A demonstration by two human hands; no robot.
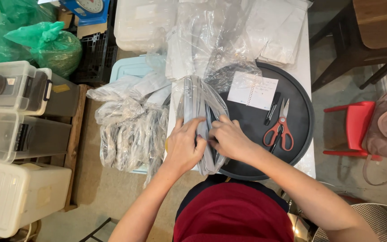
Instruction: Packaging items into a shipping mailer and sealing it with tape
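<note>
- Two hands on one clear crinkly plastic bag (201, 117) of flat grey pieces, standing on edge at front of white table (304, 76), overlapping rim of round black tray (298, 117).
- L hand (183, 147): fingers curled, pressed on bag's left side.
- R hand (229, 138): fingertips pinching bag's edge.
- On tray: red-handled scissors (279, 127), black marker (272, 108), white spiral notepad (252, 90).
- Left of table: heap of similar glossy packs (128, 127).
</note>
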